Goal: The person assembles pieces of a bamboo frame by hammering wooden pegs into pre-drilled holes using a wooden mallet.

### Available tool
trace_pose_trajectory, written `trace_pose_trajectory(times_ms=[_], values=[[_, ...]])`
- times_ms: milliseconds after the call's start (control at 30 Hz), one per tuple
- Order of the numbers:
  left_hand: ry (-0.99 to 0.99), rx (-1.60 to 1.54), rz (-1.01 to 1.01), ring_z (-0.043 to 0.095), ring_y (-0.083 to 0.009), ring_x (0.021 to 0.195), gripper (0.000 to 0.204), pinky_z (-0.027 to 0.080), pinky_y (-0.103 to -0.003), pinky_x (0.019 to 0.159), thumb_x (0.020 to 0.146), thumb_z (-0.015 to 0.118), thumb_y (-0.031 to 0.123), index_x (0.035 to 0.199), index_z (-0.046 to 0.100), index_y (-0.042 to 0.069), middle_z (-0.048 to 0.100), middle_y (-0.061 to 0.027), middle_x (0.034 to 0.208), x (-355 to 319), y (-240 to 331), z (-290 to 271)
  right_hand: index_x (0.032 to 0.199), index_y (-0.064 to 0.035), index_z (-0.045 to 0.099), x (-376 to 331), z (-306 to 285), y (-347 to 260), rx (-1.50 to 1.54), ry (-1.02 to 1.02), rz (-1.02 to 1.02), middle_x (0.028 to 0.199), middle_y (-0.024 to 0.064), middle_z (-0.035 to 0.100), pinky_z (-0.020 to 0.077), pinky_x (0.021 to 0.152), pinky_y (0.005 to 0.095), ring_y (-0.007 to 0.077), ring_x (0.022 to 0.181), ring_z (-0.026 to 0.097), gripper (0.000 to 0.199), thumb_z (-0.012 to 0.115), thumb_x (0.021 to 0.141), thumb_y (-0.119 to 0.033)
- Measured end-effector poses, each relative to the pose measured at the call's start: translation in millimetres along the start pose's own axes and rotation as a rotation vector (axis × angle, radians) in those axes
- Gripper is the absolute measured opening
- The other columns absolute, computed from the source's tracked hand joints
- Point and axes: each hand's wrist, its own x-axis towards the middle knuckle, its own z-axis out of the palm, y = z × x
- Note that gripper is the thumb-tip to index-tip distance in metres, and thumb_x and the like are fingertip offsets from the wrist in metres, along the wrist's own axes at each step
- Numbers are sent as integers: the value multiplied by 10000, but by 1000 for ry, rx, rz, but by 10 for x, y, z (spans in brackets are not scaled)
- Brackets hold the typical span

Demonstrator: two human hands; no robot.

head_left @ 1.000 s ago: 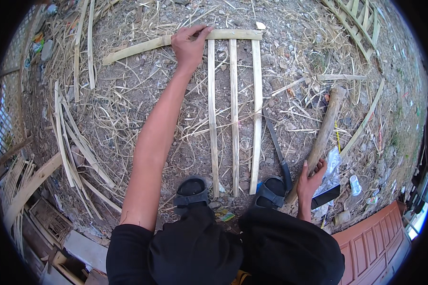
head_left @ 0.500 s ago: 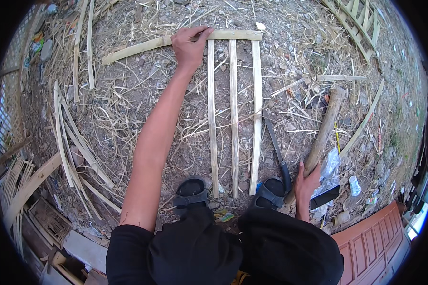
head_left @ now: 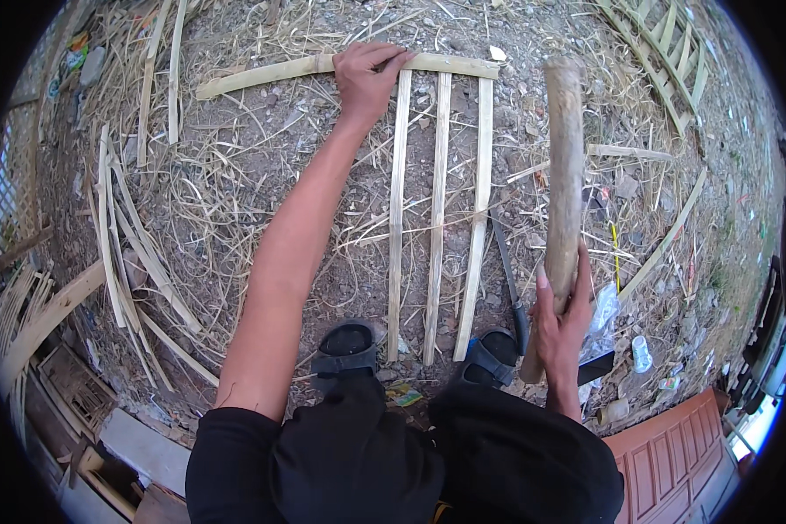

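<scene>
A long bamboo strip [head_left: 266,79] lies crosswise on the ground, over the far ends of three upright slats [head_left: 438,218]. My left hand [head_left: 367,83] rests on this strip, thumb and forefinger pinched together above the leftmost slat; whatever they pinch is too small to make out. My right hand [head_left: 563,323] is wrapped round the lower part of a thick wooden stick [head_left: 565,157], raised nearly upright to the right of the slats. Beside the rightmost slat lies a long knife [head_left: 506,262] with a dark handle, partly behind the stick's lower end.
Loose bamboo strips [head_left: 113,236] lie at the left, and a slatted bamboo lattice [head_left: 659,52] at the far right. Clear plastic [head_left: 604,310], a plastic cup [head_left: 641,354] and a reddish panelled door [head_left: 672,454] are near right. Shavings litter the dirt around my sandals [head_left: 348,345].
My right hand has lifted the wooden stick off its slanted position, swinging its top leftward and up. My left hand stays pinched at the crosswise strip; the whole view has shifted slightly.
</scene>
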Motion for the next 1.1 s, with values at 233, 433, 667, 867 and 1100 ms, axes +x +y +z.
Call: trace_pose_trajectory(times_ms=[233, 433, 667, 867, 1100], values=[[27, -75, -2, 644, -188, 887, 122, 396, -357, 879, 816, 833, 229, 874, 822, 122, 777, 8, 898, -26, -63, 117, 1632, -191, 269, 449, 510, -278, -114, -187, -553, 1108, 257, 670, 546, 820, 442, 377, 928, 701, 731, 640, 1002, -158], [10, -65, -18, 639, -176, 902, 103, 386, -344, 894, 817, 830, 217, 880, 826, 136, 784, 8, 916, -40, -38, 95, 1632, -223, 275, 602, 718, -321, -147, -247, -489, 1039, 246, 669, 545, 811, 461, 379, 908, 698, 725, 637, 1006, -178], [-3, -61, -44, 649, -183, 881, 109, 418, -348, 892, 797, 831, 184, 881, 824, 114, 787, -9, 913, -24, 23, 75, 1631, -205, 276, 553, 774, -337, -92, -170, -579, 1034, 258, 678, 545, 775, 480, 403, 896, 707, 723, 634, 1003, -170], [-24, -26, -43, 674, -196, 896, 133, 449, -354, 901, 778, 832, 149, 896, 820, 89, 789, -29, 949, -29, -7, 60, 1630, -191, 275, 524, 773, -391, -80, -207, -525, 1033, 268, 682, 547, 780, 481, 414, 901, 710, 726, 637, 1001, -166], [0, -58, -28, 628, -179, 898, 121, 392, -354, 921, 808, 836, 221, 869, 826, 116, 784, 3, 904, -49, -70, 107, 1630, -182, 273, 548, 797, -317, -132, -271, -480, 1051, 268, 684, 553, 794, 477, 416, 928, 712, 731, 638, 997, -149]])
